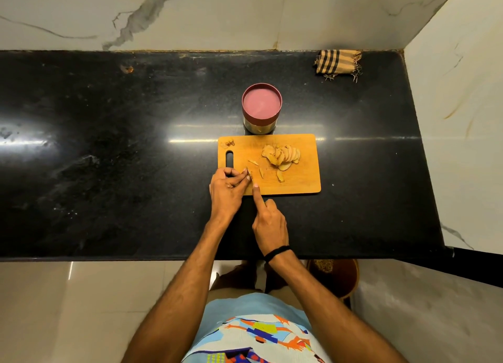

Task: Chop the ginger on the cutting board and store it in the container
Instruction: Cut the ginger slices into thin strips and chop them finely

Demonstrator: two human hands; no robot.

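A wooden cutting board [296, 177] lies on the black counter. A fanned pile of ginger slices [281, 156] sits at its middle right, with a few thin strips [261, 172] loose beside it. My left hand [227, 188] pinches a small ginger piece [248, 175] at the board's near left edge. My right hand [269, 221] has its index finger stretched onto the board, its other fingers curled round a small knife; only a thin bit of blade shows by the left fingertips. A steel container [261, 108] with a pink lid on it stands just behind the board.
Small ginger scraps [228, 143] lie in the board's far left corner. A folded striped cloth [337, 63] sits at the counter's back right, by the marble wall. A brown stool [343, 275] stands on the floor under the counter's front edge.
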